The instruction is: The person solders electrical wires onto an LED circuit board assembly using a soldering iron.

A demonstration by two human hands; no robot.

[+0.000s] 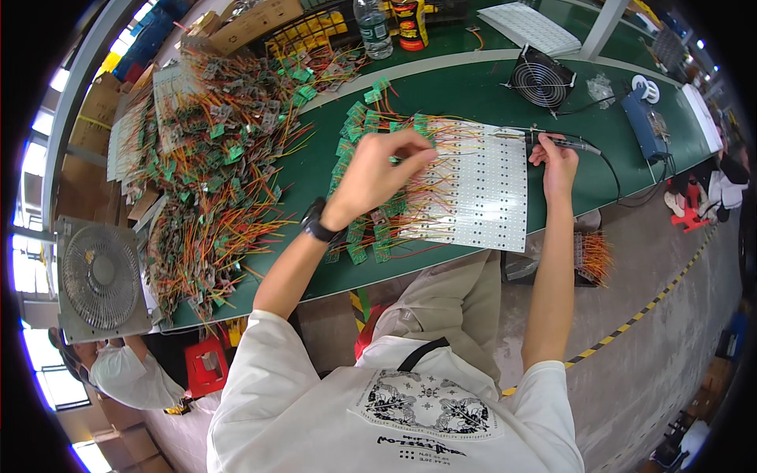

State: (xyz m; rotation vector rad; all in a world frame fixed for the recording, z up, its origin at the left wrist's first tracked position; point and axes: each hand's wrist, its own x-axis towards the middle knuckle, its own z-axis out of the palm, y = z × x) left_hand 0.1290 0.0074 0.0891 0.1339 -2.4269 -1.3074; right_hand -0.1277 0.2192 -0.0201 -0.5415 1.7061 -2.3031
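Observation:
My right hand (557, 162) grips a soldering iron (579, 145) over the upper right corner of a white perforated panel (493, 193), the iron's metal tip pointing left. Red and yellow wires (453, 169) run from the panel's left part to small green circuit boards (356, 130) lying on the table. My left hand (380, 169), with a black band on the wrist, hovers above these wires. Its thumb and forefinger are curled toward each other in a pinch; whatever lies between them is too small to make out.
A large heap of wired circuit boards (225, 134) covers the table's left. Toward the back stand a water bottle (373, 31), a yellow-and-black container (410, 25) and a small black fan (541, 83). A blue soldering unit (645, 124) sits right, its cable trailing. A grey fan (102, 276) stands left.

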